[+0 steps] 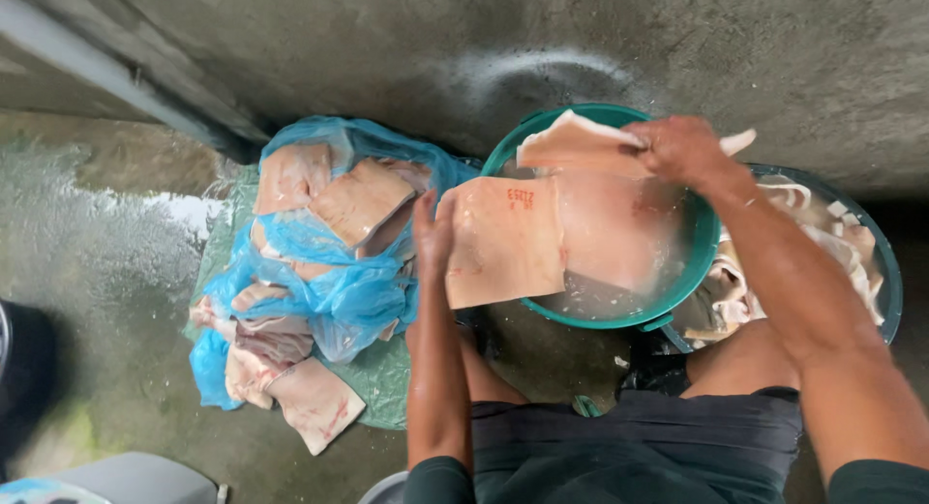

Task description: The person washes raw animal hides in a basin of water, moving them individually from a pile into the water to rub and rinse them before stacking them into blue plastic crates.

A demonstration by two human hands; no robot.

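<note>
Head view: left hand [433,235] and right hand [677,148] each pinch 1 edge of a pork-skin slab [542,219], stretching it over the green basin [702,262], centre-right, so it drains.

A slab of pork skin [505,241] hangs over the near-left rim of a basin [699,272], with the left hand [433,235] at its left edge. Behind it a second slab [581,144] sits above the basin's far rim, held at its right end by the right hand [683,148]. A third slab [619,228] seems to lie in the water inside the basin, though the surface blurs it. To the right, partly tucked behind the basin, stands a tub [885,262] with cut strips [844,235] in it. Left of the basin, a heap of slabs [329,199] lies in and on plastic bags [348,296], all on the wet floor [106,272]. One loose slab [316,402] lies nearest, at the heap's front edge.
</note>
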